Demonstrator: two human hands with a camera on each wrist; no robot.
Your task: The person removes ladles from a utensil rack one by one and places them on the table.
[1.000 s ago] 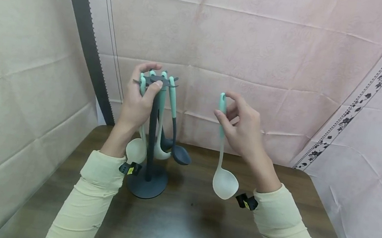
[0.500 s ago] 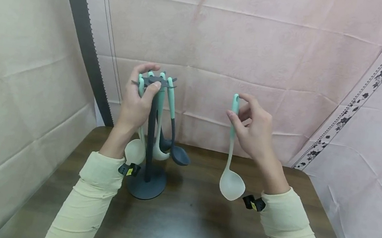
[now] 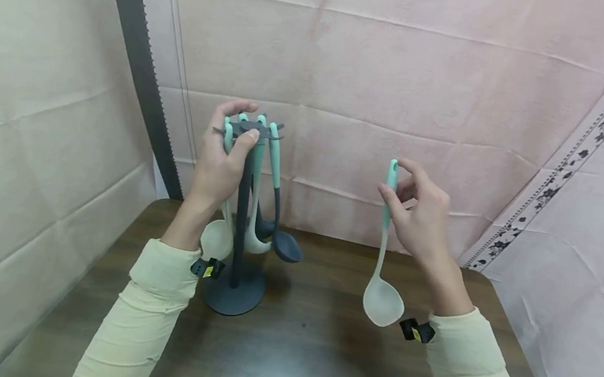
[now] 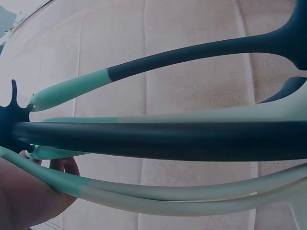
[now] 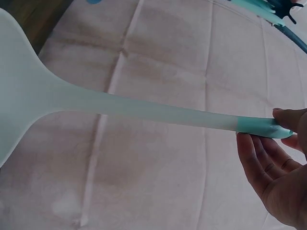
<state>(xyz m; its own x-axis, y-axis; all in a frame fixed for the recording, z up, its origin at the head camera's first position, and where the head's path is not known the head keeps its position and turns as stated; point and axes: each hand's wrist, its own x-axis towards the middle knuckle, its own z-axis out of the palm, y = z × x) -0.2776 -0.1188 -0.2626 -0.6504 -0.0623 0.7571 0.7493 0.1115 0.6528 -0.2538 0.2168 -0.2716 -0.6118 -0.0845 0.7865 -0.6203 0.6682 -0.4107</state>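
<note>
My right hand (image 3: 422,211) pinches the mint-green handle of a pale ladle (image 3: 383,302), which hangs bowl-down above the table, apart from the stand. In the right wrist view the thumb and fingers hold the handle (image 5: 261,127) near its end. On the left, my left hand (image 3: 219,168) grips the top of a dark utensil stand (image 3: 233,294), thumb on its hooked head. Several utensils with mint-green handles hang there, among them a dark ladle (image 3: 286,247) and a pale ladle (image 3: 256,243). The wrist hides part of another pale utensil (image 3: 217,240).
The stand's round base rests on a brown wooden table (image 3: 279,364). Behind it hangs a pale pinkish cloth (image 3: 386,72), with light cloth walls on both sides.
My right hand has carried the pale ladle to the right, away from the stand, and slightly lower. My left hand and the stand have stayed in place.
</note>
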